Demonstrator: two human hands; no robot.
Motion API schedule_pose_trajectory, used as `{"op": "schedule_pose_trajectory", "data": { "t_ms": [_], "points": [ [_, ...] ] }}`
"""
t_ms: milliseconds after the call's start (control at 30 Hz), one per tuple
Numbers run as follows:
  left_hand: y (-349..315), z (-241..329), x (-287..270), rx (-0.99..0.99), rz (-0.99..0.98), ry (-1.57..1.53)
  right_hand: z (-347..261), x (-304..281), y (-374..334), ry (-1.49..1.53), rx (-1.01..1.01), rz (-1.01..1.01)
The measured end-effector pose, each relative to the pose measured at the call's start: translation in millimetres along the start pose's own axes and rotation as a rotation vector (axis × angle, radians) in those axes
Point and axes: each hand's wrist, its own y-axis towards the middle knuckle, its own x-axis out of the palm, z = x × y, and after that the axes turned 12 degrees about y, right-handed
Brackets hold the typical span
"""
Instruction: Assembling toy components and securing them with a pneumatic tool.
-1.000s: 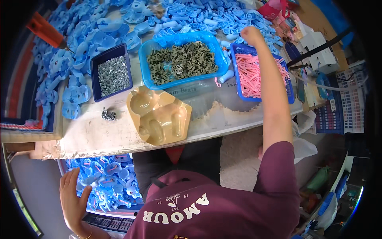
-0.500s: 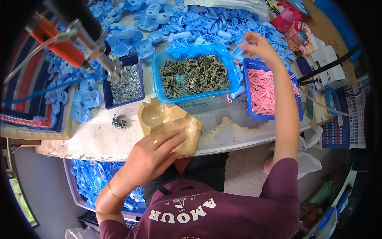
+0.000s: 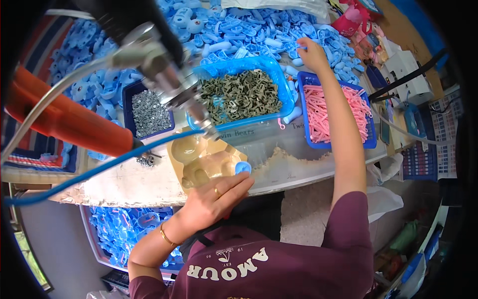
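Observation:
My left hand (image 3: 217,199) is at the table's front edge, over the near side of a tan moulded holder (image 3: 199,159) with rounded hollows. Its closed fingers hold a small rounded blue plastic part (image 3: 242,167) at the holder's right edge. My right hand (image 3: 313,55) reaches to the far pile of blue plastic parts (image 3: 239,37), with fingers curled together. Whether a piece is between those fingertips cannot be made out against the pile. My right forearm passes over a dark blue basket (image 3: 312,144) of pink strip-like parts (image 3: 323,114).
A hanging tool with a red-orange body (image 3: 64,112) and a metal nozzle (image 3: 184,92) crosses the left, trailing a blue hose (image 3: 99,172). Behind it are a light-blue tub (image 3: 286,107) of grey-green clips and a navy basket (image 3: 130,127) of small metal pieces. A blue-filled bin (image 3: 119,234) stands below.
The blue part now shows at my left fingertips, and that hand has shifted right. My right hand has moved slightly farther away and left. The hanging tool looks larger and extends farther right.

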Motion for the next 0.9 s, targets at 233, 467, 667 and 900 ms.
{"op": "schedule_pose_trajectory", "data": {
  "t_ms": [233,467,667,900],
  "points": [
    [-38.8,-0.3,-12.5,-0.215,-0.006,0.031,20.1,57.8,33.8,-0.674,-0.244,-0.136],
    [-72.6,-8.1,-13.0,-0.224,-0.019,0.262,51.2,-0.9,41.9,-0.866,-0.277,0.134],
    [-80.5,-18.9,-2.1,-0.206,-0.025,0.391,-83.2,-10.4,-24.7,0.376,0.072,-0.278],
    [-89.5,-19.6,11.3,-0.215,-0.030,0.433,-221.9,25.3,-203.4,0.782,0.054,-0.832]
  ]
}}
